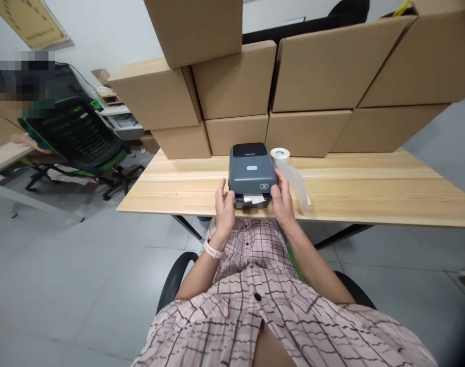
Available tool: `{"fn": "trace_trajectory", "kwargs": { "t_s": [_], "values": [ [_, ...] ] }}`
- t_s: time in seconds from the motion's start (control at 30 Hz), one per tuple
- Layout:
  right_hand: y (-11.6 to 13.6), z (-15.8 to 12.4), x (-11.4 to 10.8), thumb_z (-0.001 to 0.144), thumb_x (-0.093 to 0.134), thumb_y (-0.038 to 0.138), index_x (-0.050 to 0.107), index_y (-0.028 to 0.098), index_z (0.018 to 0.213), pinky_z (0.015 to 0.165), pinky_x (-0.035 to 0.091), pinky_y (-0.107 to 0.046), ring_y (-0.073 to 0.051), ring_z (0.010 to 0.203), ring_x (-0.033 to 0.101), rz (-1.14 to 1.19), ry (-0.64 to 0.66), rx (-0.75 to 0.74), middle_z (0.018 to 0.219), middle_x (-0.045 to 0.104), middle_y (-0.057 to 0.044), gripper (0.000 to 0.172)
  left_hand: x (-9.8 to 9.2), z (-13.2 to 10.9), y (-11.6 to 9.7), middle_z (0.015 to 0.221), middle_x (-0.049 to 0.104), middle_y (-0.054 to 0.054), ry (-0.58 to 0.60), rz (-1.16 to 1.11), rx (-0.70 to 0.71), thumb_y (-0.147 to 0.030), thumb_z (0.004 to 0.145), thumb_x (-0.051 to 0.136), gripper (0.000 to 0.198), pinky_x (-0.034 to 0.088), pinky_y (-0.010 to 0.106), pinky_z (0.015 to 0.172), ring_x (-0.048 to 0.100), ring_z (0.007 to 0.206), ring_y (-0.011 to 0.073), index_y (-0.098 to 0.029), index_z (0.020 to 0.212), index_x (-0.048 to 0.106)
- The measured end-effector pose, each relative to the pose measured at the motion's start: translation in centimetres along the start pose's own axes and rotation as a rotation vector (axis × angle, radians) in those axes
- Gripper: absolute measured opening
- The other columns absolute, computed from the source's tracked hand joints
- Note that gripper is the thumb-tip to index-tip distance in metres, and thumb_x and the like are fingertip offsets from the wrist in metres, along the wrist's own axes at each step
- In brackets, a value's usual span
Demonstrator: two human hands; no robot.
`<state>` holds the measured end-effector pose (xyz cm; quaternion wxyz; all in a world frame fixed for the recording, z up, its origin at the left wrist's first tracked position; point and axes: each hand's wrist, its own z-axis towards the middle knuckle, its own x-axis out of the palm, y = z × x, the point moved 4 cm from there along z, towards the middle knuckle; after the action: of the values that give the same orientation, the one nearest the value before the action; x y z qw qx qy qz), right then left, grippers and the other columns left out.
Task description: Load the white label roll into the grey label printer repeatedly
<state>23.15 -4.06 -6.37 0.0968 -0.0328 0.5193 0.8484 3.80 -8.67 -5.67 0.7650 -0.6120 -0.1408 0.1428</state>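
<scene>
A dark grey label printer (251, 171) stands on the wooden table near its front edge, its lid down. White label paper (254, 199) pokes out of the slot at its front. My left hand (225, 208) grips the printer's left front corner, thumb at the front and fingers along the side. On the opposite corner, my right hand (282, 200) holds it in the same way. Just behind the right hand sits a roll of white labels (280, 154), with a loose strip (297, 183) trailing from it towards the table's front edge.
Stacked cardboard boxes (236, 86) line the back of the wooden table (370, 188), one box (197, 30) jutting out on top. To the left, a person sits in a black and green office chair (75, 132) at another desk (6, 158).
</scene>
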Motion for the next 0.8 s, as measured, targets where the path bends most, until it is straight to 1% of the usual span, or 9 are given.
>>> {"fn": "trace_trajectory", "kwargs": {
  "t_s": [0.1, 0.17, 0.27, 0.4, 0.47, 0.6, 0.67, 0.73, 0.8],
  "values": [
    [-1.0, -1.2, -0.4, 0.107, 0.034, 0.073, 0.044, 0.026, 0.163, 0.134, 0.033, -0.058, -0.031, 0.162, 0.042, 0.036, -0.018, 0.079, 0.171, 0.048, -0.013, 0.074, 0.4, 0.3, 0.1, 0.175, 0.040, 0.014, 0.025, 0.023, -0.002, -0.053, 0.106, 0.053, 0.064, 0.030, 0.047, 0.135, 0.037, 0.163, 0.0278, -0.022, 0.162, 0.045],
    [-0.7, -0.9, -0.7, 0.107, 0.035, 0.071, 0.046, 0.027, 0.162, 0.136, 0.029, -0.059, -0.031, 0.163, 0.040, 0.023, -0.009, 0.046, 0.172, 0.047, -0.012, 0.072, 0.6, 0.9, 0.0, 0.175, 0.042, 0.013, 0.030, 0.030, 0.023, -0.054, 0.108, 0.049, 0.062, 0.030, 0.046, 0.136, 0.037, 0.164, 0.0263, -0.023, 0.162, 0.047],
    [0.5, 1.2, -1.2, 0.109, 0.035, 0.067, 0.044, 0.031, 0.165, 0.137, 0.026, -0.059, -0.030, 0.165, 0.036, -0.005, 0.004, -0.073, 0.175, 0.043, -0.009, 0.067, 0.6, 2.9, -0.4, 0.170, 0.048, 0.013, -0.014, 0.044, 0.075, -0.055, 0.108, 0.047, 0.059, 0.033, 0.045, 0.134, 0.042, 0.161, 0.0270, -0.023, 0.156, 0.052],
    [2.2, 5.6, -1.6, 0.111, 0.034, 0.063, 0.042, 0.035, 0.163, 0.136, 0.030, -0.060, -0.030, 0.165, 0.036, -0.080, 0.017, -0.249, 0.175, 0.041, -0.007, 0.060, 0.7, 7.2, -0.3, 0.166, 0.053, 0.017, -0.006, 0.045, 0.063, -0.049, 0.101, 0.060, 0.059, 0.039, 0.046, 0.129, 0.045, 0.159, 0.0305, -0.021, 0.152, 0.055],
    [2.7, 7.8, -1.7, 0.111, 0.033, 0.065, 0.041, 0.032, 0.163, 0.134, 0.033, -0.060, -0.030, 0.164, 0.037, -0.134, 0.033, -0.306, 0.174, 0.042, -0.010, 0.062, 1.0, 9.6, 0.1, 0.167, 0.051, 0.019, 0.067, 0.061, 0.003, -0.043, 0.095, 0.068, 0.066, 0.040, 0.048, 0.128, 0.044, 0.159, 0.0323, -0.019, 0.154, 0.052],
    [3.6, 12.0, -1.7, 0.110, 0.031, 0.067, 0.037, 0.027, 0.166, 0.133, 0.035, -0.061, -0.031, 0.162, 0.039, -0.335, 0.074, -0.367, 0.172, 0.045, -0.014, 0.069, 1.8, 13.1, 1.3, 0.172, 0.041, 0.026, 0.252, 0.088, -0.163, -0.034, 0.084, 0.077, 0.093, 0.039, 0.050, 0.128, 0.040, 0.161, 0.0351, -0.012, 0.164, 0.037],
    [4.0, 14.2, -1.6, 0.111, 0.029, 0.066, 0.035, 0.026, 0.167, 0.132, 0.034, -0.063, -0.032, 0.162, 0.039, -0.429, 0.089, -0.393, 0.173, 0.044, -0.015, 0.070, 2.2, 13.8, 1.7, 0.169, 0.046, 0.025, 0.359, 0.061, -0.197, -0.034, 0.079, 0.081, 0.101, 0.040, 0.051, 0.127, 0.045, 0.157, 0.0358, -0.012, 0.166, 0.034],
    [4.0, 16.4, -1.3, 0.111, 0.028, 0.064, 0.033, 0.026, 0.169, 0.132, 0.032, -0.065, -0.033, 0.163, 0.037, -0.513, 0.114, -0.399, 0.175, 0.041, -0.015, 0.070, 2.5, 13.9, 1.7, 0.163, 0.054, 0.022, 0.469, 0.032, -0.172, -0.039, 0.077, 0.084, 0.102, 0.042, 0.050, 0.125, 0.052, 0.151, 0.0352, -0.015, 0.164, 0.039],
    [3.7, 18.3, -0.9, 0.111, 0.031, 0.062, 0.028, 0.025, 0.171, 0.131, 0.032, -0.066, -0.035, 0.164, 0.035, -0.579, 0.146, -0.387, 0.177, 0.038, -0.015, 0.071, 2.6, 13.7, 1.6, 0.159, 0.059, 0.019, 0.537, 0.023, -0.127, -0.044, 0.077, 0.085, 0.100, 0.044, 0.048, 0.124, 0.055, 0.147, 0.0338, -0.017, 0.164, 0.042]
  ]
}}
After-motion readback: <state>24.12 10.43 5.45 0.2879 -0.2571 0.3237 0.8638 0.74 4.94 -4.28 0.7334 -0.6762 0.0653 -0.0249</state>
